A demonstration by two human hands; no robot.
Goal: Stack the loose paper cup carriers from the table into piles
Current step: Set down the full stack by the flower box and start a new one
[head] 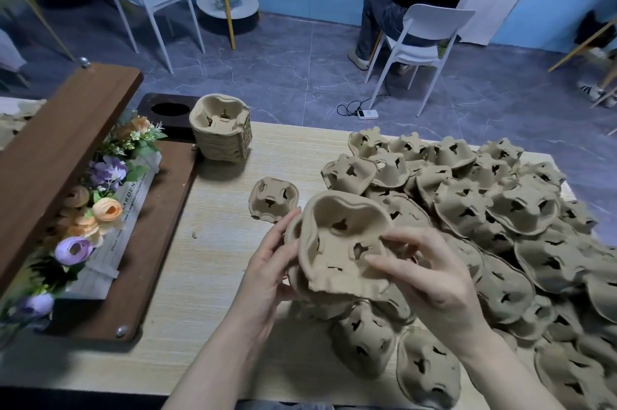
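Cup carriers, moulded pulp: both hands nesting one over the bench

Left hand and right hand each have a curled grip on the held carrier, tilted above the bench; a misaligned cup well could likely jam the nest. Count: one finished stack far left, one single carrier beside it, loose heap of dozens at right, uncountable

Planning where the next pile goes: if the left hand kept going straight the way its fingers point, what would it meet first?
Probably the single loose carrier lying just beyond the left hand, though depth is unclear.
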